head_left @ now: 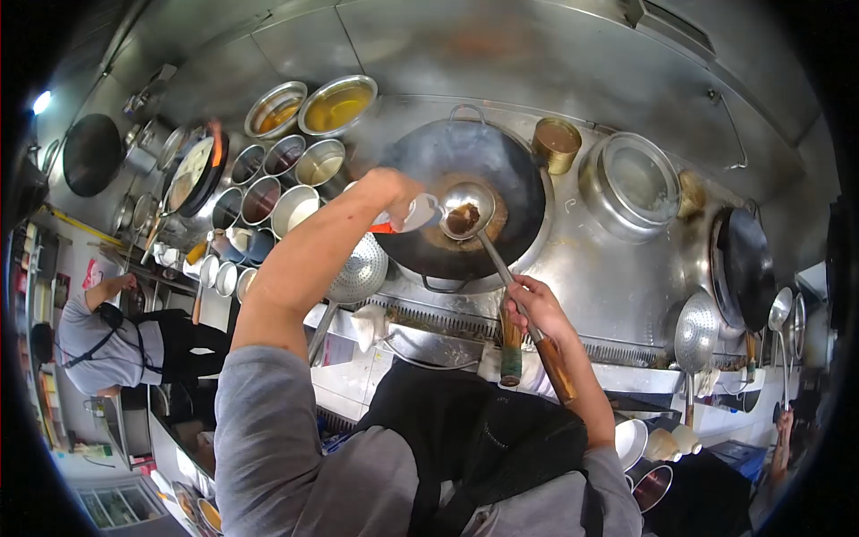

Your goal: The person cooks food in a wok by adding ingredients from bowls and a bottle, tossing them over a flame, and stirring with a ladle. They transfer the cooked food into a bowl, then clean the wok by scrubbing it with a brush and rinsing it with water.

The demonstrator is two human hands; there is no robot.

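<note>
A steel cooking range (591, 286) runs beneath a steel wall, its front edge lined with a slotted grate (438, 315). A dark wok (523, 183) sits in it, one loop handle toward the wall and another toward the person. Right of the wok, a stretch of steel gives sideways room as far as a lidded pot (633, 183); a tin (557, 148) stands just beside the wok's far-right rim. The left side is tighter: metal containers (261, 199) crowd together, and a perforated skimmer (358, 270) lies near the wok, partly behind the left forearm.

The right hand (537, 309) is wrapped around the handle of a ladle (497, 255), whose bowl is inside the wok, within its rim, with something dark brown in it. The left hand (392, 192) grasps a pale, translucent container (419, 213) at the ladle's left; its fingers are partly hidden. Beside the ladle's handle, a wooden handle (510, 349) reaches past the front edge.
</note>
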